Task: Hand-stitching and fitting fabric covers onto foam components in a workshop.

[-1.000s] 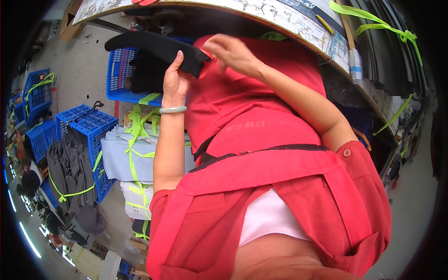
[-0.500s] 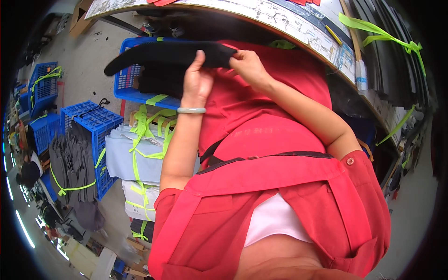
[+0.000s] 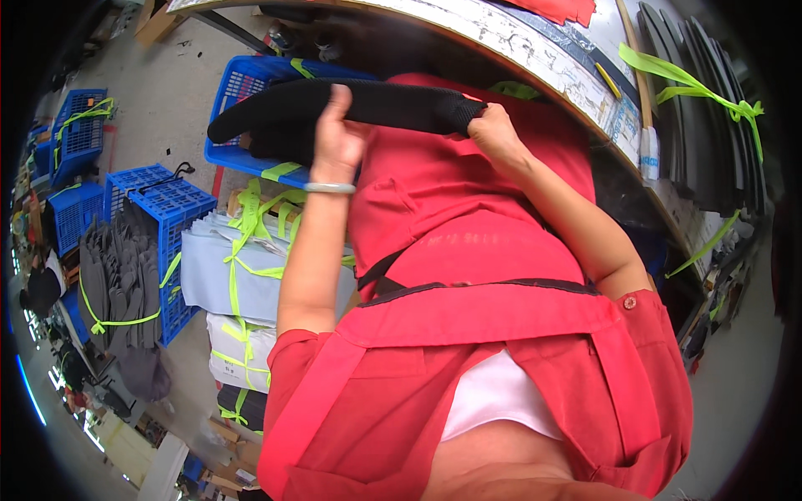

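A long, curved black padded strap [image 3: 393, 103] lies across my red apron [image 3: 468, 188], its rounded end reaching left over a blue plastic basket [image 3: 224, 152]. My left hand [image 3: 336, 138] grips its middle from the near side, the thumb over the top and the other fingers hidden. At the strap's right end, my right hand [image 3: 498, 134] is closed around the bunched, mesh-textured tip. More black material [image 3: 282, 147] shows in the basket under the strap.
A worktable [image 3: 468, 40] runs along the far side, with a yellow-handled tool [image 3: 608, 81] on it. Dark curved strips [image 3: 710, 117] tied with a green band stand at right. Tied light-blue bundles [image 3: 221, 271] and blue crates [image 3: 163, 196] with grey pieces sit at left.
My right hand has moved right and slightly nearer, with the strap's end in it. The strap has shifted right, showing its textured face. My left hand has gone slightly left.
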`<action>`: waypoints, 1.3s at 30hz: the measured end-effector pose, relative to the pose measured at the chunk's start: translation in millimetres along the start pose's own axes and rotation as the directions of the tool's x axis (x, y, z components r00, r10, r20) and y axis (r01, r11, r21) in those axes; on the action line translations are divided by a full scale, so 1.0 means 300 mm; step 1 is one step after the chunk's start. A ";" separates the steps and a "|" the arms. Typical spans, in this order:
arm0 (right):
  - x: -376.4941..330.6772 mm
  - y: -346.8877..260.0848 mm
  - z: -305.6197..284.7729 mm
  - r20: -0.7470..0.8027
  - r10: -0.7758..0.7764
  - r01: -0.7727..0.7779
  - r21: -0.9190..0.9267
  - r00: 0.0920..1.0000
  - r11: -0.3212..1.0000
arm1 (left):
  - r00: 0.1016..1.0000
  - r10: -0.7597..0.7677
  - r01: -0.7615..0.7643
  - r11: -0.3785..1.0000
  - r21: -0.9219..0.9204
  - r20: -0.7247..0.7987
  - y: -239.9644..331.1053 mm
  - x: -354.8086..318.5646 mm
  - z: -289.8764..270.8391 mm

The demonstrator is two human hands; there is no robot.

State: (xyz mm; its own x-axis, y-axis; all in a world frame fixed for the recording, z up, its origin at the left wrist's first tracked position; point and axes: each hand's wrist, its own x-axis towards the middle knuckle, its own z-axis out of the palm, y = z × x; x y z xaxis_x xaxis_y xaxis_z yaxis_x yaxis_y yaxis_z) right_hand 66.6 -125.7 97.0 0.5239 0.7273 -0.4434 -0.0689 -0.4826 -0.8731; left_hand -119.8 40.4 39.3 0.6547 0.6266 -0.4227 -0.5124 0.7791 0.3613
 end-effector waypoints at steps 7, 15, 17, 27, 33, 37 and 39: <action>-0.048 0.024 0.009 0.072 0.002 -0.020 0.255 0.997 0.967 | 0.881 0.362 -0.332 0.932 0.149 -0.305 0.371 0.030 -0.249; -0.119 -0.046 -0.003 0.160 -0.036 -0.029 0.385 0.986 0.922 | 0.844 0.364 -0.330 0.932 0.152 -0.393 0.404 0.041 -0.317; -0.120 -0.036 -0.017 0.160 -0.052 0.008 0.268 0.986 0.963 | 0.845 0.360 -0.324 0.933 0.158 -0.396 0.421 0.040 -0.338; -0.148 -0.080 -0.013 0.177 -0.073 0.032 0.225 0.981 0.974 | 0.866 0.348 -0.316 0.937 0.147 -0.358 0.400 0.055 -0.326; -0.048 -0.016 0.032 0.065 -0.092 0.077 0.204 0.994 0.976 | 0.997 -0.081 0.081 0.997 0.019 0.016 -0.057 -0.060 0.057; -0.037 0.002 0.050 0.078 -0.007 -0.006 0.168 0.997 0.986 | 0.998 -0.049 0.038 0.971 0.235 0.038 -0.154 -0.160 0.137; -0.040 -0.024 0.013 0.229 -0.032 0.035 -0.009 0.973 0.999 | 0.999 -0.050 0.047 0.969 0.242 0.006 -0.123 -0.158 0.115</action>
State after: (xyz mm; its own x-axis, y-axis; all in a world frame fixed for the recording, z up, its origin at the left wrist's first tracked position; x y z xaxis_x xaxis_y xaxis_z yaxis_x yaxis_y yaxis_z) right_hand 57.5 -129.1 107.8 0.3174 0.8350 -0.4495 -0.0425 -0.4610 -0.8864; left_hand -112.8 -18.8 74.7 0.6826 0.5869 -0.4355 -0.3316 0.7798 0.5310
